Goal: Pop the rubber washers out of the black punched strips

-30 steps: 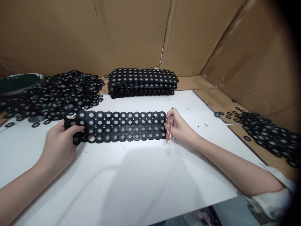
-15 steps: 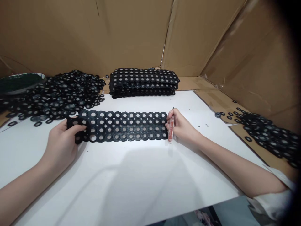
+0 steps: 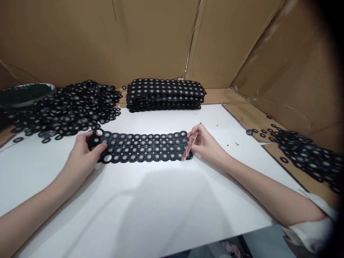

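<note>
A black sheet of joined rubber rings (image 3: pixel 145 147), in several rows with pale round centres, stretches between my hands just over the white tabletop. My left hand (image 3: pixel 87 152) is closed on the sheet's left end, thumb on top; two rings beside it show open holes. My right hand (image 3: pixel 202 143) is closed around a slim red-handled tool (image 3: pixel 190 146) that looks wrapped in clear film. A dark tip shows above the fingers; its kind I cannot make out. The fingertips of that hand also touch the sheet's right end.
Loose black rings are heaped at left (image 3: pixel 77 104), beside a round tray (image 3: pixel 51 89). A stack of similar sheets (image 3: pixel 165 94) stands at the back. Another ring pile (image 3: pixel 311 157) lies on cardboard at right. Cardboard walls (image 3: pixel 150 39) enclose the table's back and right.
My left hand has moved right with the sheet's left end, and the sheet looks lower and flatter. The red-handled tool has tilted, its lower end swinging left over the sheet's corner.
</note>
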Action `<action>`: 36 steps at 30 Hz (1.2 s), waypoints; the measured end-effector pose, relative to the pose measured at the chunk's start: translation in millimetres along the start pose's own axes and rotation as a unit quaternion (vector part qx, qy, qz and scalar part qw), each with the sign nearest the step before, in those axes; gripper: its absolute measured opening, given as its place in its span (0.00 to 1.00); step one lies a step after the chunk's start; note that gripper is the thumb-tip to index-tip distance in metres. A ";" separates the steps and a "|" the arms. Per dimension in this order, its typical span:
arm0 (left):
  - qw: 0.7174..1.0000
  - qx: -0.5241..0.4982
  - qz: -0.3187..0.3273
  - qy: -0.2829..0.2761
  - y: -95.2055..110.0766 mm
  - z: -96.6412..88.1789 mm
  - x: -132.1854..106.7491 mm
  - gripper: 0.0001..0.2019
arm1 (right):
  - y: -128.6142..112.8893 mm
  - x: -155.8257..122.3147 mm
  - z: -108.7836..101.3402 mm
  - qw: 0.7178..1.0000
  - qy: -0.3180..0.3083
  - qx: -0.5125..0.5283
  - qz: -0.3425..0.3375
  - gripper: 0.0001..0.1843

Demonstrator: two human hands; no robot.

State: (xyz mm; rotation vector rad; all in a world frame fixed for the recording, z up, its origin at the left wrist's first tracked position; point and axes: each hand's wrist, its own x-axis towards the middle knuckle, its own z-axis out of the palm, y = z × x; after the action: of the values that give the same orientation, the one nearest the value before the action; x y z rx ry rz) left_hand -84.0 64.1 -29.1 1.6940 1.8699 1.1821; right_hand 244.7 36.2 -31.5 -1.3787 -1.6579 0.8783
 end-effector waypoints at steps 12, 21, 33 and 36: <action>0.845 0.236 0.443 -0.187 66.8 29.7 -50.5 0.10 | -31.8 -10.6 12.4 0.992 -0.035 0.113 -0.050 0.16; 0.824 0.264 0.393 -0.311 90.5 64.0 -21.5 0.11 | -27.3 -6.4 25.1 0.984 -0.078 0.152 0.043 0.15; 0.717 0.313 0.606 -0.146 74.5 68.8 -38.4 0.11 | -28.0 -4.0 31.1 0.994 -0.069 0.075 0.033 0.16; 0.719 0.311 0.603 -0.149 72.3 70.6 -33.2 0.11 | -29.3 -3.8 31.9 0.994 -0.068 0.082 0.039 0.16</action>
State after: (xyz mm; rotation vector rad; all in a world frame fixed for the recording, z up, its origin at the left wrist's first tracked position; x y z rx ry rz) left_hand 21.7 52.3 -24.4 3.4549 0.7966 0.4084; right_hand 203.7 26.8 -20.4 -1.3033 -1.6009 1.1498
